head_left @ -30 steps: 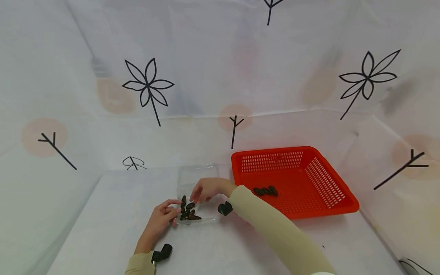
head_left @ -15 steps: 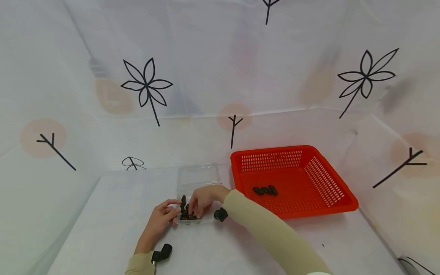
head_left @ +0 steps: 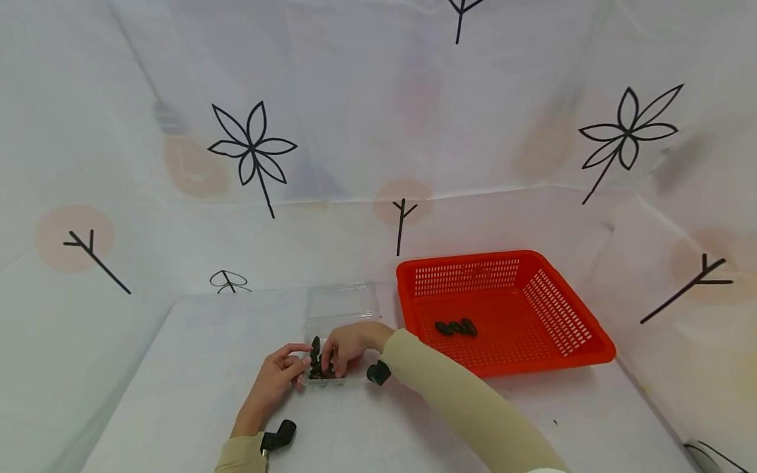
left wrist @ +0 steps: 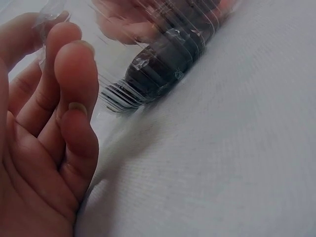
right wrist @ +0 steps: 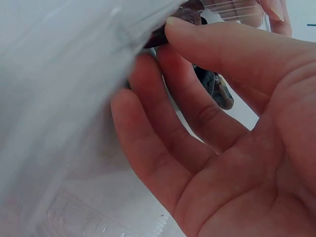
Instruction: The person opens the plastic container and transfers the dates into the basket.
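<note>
A clear plastic clamshell box (head_left: 359,373) lies on the table with its lid (head_left: 342,301) folded back. Several dark, glossy oval pieces (head_left: 316,346) are grouped at its left side; their exact kind I cannot tell. At the left wall, my left hand (head_left: 276,376) grips the box, its bent fingers (left wrist: 76,74) up against the plastic. My right hand (head_left: 349,345) reaches down inside from the right. In the right wrist view, its thumb and fingers pinch a dark brown oval piece (right wrist: 158,37) close to the wall.
A red perforated plastic basket (head_left: 503,358) stands to the right of the box, with a few similar dark pieces (head_left: 455,328) inside. The table (head_left: 177,394) has a white cover, and a patterned white cloth (head_left: 331,236) hangs behind it.
My right hand has come down and toward me into the box, onto the dark pieces, then slightly left. My left hand stays at the left wall. The pieces in the basket have not moved.
</note>
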`<state>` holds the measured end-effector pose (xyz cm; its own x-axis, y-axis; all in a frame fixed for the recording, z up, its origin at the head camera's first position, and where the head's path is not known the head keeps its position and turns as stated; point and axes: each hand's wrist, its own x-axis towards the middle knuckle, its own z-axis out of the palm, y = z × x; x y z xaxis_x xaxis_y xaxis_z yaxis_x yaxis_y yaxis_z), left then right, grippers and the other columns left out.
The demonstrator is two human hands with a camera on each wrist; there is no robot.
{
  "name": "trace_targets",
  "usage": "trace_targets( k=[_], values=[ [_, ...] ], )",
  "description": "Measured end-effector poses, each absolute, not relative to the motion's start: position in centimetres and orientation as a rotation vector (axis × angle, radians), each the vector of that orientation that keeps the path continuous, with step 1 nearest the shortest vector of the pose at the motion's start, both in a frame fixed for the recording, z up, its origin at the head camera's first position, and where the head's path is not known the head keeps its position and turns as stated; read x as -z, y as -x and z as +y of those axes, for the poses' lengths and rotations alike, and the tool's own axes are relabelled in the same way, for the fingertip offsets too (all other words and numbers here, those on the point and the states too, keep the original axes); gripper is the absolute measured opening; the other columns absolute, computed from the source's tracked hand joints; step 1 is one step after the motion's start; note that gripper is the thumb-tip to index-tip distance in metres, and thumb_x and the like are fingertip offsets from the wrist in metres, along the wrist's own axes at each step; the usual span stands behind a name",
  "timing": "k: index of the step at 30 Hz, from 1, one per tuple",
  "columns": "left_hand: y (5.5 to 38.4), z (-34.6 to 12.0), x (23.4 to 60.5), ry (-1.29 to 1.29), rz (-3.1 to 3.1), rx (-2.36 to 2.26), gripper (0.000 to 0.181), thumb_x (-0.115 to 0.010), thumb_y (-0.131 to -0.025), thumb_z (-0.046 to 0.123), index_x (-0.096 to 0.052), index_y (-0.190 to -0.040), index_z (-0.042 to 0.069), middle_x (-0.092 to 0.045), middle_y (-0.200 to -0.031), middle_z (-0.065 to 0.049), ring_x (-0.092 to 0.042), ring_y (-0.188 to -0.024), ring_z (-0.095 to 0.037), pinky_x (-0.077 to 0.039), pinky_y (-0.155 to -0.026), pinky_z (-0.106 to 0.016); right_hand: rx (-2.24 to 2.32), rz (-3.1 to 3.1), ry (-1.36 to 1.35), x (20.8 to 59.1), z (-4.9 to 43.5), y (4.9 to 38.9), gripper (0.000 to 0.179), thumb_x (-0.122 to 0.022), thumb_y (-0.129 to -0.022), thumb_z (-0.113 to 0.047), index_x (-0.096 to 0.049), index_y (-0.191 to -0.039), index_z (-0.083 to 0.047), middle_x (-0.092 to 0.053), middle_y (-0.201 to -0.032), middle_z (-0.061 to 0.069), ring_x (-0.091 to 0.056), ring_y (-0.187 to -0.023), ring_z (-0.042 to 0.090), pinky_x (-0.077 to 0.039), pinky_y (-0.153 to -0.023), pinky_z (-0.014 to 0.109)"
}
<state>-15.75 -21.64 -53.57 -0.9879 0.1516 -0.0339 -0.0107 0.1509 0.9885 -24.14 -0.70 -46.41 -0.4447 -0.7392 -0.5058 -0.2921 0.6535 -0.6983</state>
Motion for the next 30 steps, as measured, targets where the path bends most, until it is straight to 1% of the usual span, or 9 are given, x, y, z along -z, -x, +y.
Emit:
trace_targets(
  k=[4, 12, 21, 23, 26, 28, 30],
  values=[
    [15.8, -21.6, 53.6, -0.142, 2.292, -1.959, 0.034, -0.067, -0.096, 0.014, -0.060, -0.126, -0.001, -0.055, -0.064, -0.002, -0.053, -0.054, -0.015, -0.043, -0.058, -0.027, 0.713, 2.001, 0.784, 46.5, -0.6, 24.2, 0.017, -0.071, -0.086, -0.001, -0.075, -0.098, -0.013, -0.067, -0.082, 0.002, -0.059, -0.071, 0.015, -0.053, -0.065, 0.028],
    [15.9, -21.5, 53.7, -0.161, 2.281, -1.978, 0.035, -0.068, -0.096, 0.014, -0.060, -0.126, -0.001, -0.055, -0.064, -0.002, -0.053, -0.054, -0.014, -0.042, -0.056, -0.027, 0.739, 1.955, 0.799, 46.1, -0.3, 24.1, 0.013, -0.074, -0.086, -0.002, -0.074, -0.097, -0.009, -0.068, -0.081, 0.002, -0.059, -0.070, 0.015, -0.051, -0.064, 0.027],
    [15.9, -21.5, 53.7, -0.136, 2.282, -1.972, 0.035, -0.069, -0.095, 0.014, -0.060, -0.125, -0.001, -0.056, -0.065, -0.003, -0.053, -0.054, -0.015, -0.043, -0.056, -0.027, 0.741, 1.975, 0.843, 45.1, 0.6, 24.4, 0.014, -0.072, -0.087, -0.006, -0.075, -0.100, -0.013, -0.068, -0.083, 0.000, -0.059, -0.071, 0.016, -0.050, -0.065, 0.029],
    [15.9, -21.5, 53.8, -0.133, 2.283, -1.969, 0.035, -0.068, -0.095, 0.014, -0.060, -0.126, -0.001, -0.056, -0.065, -0.003, -0.053, -0.054, -0.015, -0.043, -0.056, -0.027, 0.746, 1.974, 0.865, 44.8, 0.9, 24.4, 0.015, -0.071, -0.088, -0.007, -0.076, -0.101, -0.013, -0.068, -0.083, 0.000, -0.060, -0.073, 0.020, -0.050, -0.064, 0.029],
    [15.8, -21.5, 53.8, -0.123, 2.279, -1.973, 0.034, -0.068, -0.096, 0.013, -0.060, -0.126, -0.001, -0.056, -0.064, -0.003, -0.053, -0.054, -0.015, -0.043, -0.056, -0.027, 0.757, 1.971, 0.896, 44.5, 1.2, 24.5, 0.016, -0.071, -0.089, -0.008, -0.076, -0.102, -0.013, -0.069, -0.082, -0.001, -0.061, -0.077, 0.029, -0.050, -0.064, 0.031],
    [15.8, -21.5, 53.8, -0.116, 2.278, -1.975, 0.034, -0.068, -0.095, 0.013, -0.060, -0.126, -0.001, -0.056, -0.064, -0.003, -0.054, -0.054, -0.015, -0.043, -0.056, -0.027, 0.768, 1.971, 0.911, 44.3, 1.4, 24.6, 0.016, -0.070, -0.089, -0.008, -0.076, -0.104, -0.012, -0.070, -0.082, -0.001, -0.062, -0.080, 0.034, -0.050, -0.066, 0.034],
    [15.8, -21.5, 53.7, -0.106, 2.273, -1.979, 0.034, -0.069, -0.095, 0.013, -0.061, -0.126, 0.000, -0.056, -0.064, -0.003, -0.053, -0.054, -0.015, -0.043, -0.056, -0.027, 0.787, 1.975, 0.918, 43.9, 1.7, 24.6, 0.018, -0.069, -0.089, -0.008, -0.076, -0.106, -0.010, -0.071, -0.083, 0.000, -0.062, -0.082, 0.037, -0.052, -0.068, 0.038]
  ],
)
